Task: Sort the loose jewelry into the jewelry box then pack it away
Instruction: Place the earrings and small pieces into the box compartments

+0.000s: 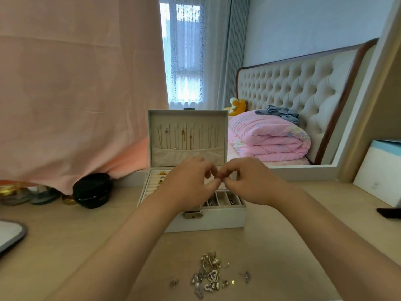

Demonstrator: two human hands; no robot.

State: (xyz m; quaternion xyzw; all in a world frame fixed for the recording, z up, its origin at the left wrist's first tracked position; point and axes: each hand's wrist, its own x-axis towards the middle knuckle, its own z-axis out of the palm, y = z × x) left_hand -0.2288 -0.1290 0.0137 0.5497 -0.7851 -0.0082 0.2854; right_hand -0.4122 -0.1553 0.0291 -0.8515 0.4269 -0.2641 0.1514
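Both left grip [188, 181] and right grip [249, 181] are pinched together above the box [217, 220]; contents cannot be told. Anything tiny could be fumbled into a wrong compartment below.

- We see the jewelry box [223, 218] white outside, cream inside, with a brass-coloured clasp [193, 214].
- The loose jewelry [209, 274] is mixed silver and gold, lying on our pale tan wood-grain table [76, 235].
- The draped cloth [76, 83] is plain salmon pink.
- The quilt [267, 137] is pink with a faint pastel print; the bundle [280, 112] on it is grey-blue.
- The headboard [293, 83] is cream, button-tufted, edged in dark brown.
- The plush toy [236, 105] is yellow and white.
- The round case [92, 190] is black.
- The sheer curtain [186, 61] is white with a lace pattern.
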